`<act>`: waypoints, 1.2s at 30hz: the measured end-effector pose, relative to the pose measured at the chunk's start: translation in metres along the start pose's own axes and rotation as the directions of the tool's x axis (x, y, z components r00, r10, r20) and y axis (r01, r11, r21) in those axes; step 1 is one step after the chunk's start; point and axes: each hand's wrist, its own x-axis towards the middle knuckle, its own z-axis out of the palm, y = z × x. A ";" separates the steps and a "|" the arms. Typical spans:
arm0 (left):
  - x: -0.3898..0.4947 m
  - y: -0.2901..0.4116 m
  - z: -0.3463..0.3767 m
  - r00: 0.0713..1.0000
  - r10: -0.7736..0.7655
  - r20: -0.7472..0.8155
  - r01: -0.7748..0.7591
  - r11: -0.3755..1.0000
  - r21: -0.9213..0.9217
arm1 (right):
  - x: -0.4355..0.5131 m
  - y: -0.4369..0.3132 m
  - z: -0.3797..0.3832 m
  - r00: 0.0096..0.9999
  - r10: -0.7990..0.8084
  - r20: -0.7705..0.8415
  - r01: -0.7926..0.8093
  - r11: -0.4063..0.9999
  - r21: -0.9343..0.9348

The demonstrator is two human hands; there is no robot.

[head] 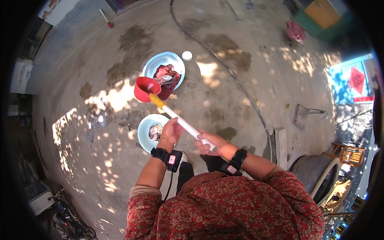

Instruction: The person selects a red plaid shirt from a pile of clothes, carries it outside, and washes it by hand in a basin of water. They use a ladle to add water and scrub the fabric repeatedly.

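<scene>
A red plastic dipper (147, 88) has a long white handle with a yellow section near the scoop. My left hand (173, 131) supports the middle of the handle, and my right hand (211, 143) is closed around its lower end. Tilted over the near edge of a light blue basin (150, 64), the scoop pours clear water onto dark red cloth (168, 73). Part of this cloth hangs at the basin's edge, beside the scoop. Closer to my feet, a second pale blue basin (144, 136) contains light and dark cloth (155, 132), partly hidden by my left forearm.
A small white round container (187, 56) stands beside the far basin. A dark hose (231, 72) curves across the concrete floor. At the right are a metal frame (309, 114), a large dark vat (309, 174) and a wooden chair (352, 154). A bicycle (67, 214) is at lower left.
</scene>
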 end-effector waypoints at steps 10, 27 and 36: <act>-0.017 0.030 -0.012 0.992 0.109 -0.056 -0.091 0.963 0.255 | 0.029 0.047 0.012 0.995 -0.070 0.071 0.056 0.980 0.190; -0.068 0.063 -0.029 0.980 0.197 -0.016 -0.155 0.818 0.554 | 0.044 0.106 0.048 0.982 -0.122 0.142 0.103 0.986 0.132; -0.062 0.022 -0.072 0.964 -0.206 0.168 0.002 0.639 0.769 | -0.063 0.178 -0.012 0.833 -0.525 -0.173 0.330 0.723 -0.607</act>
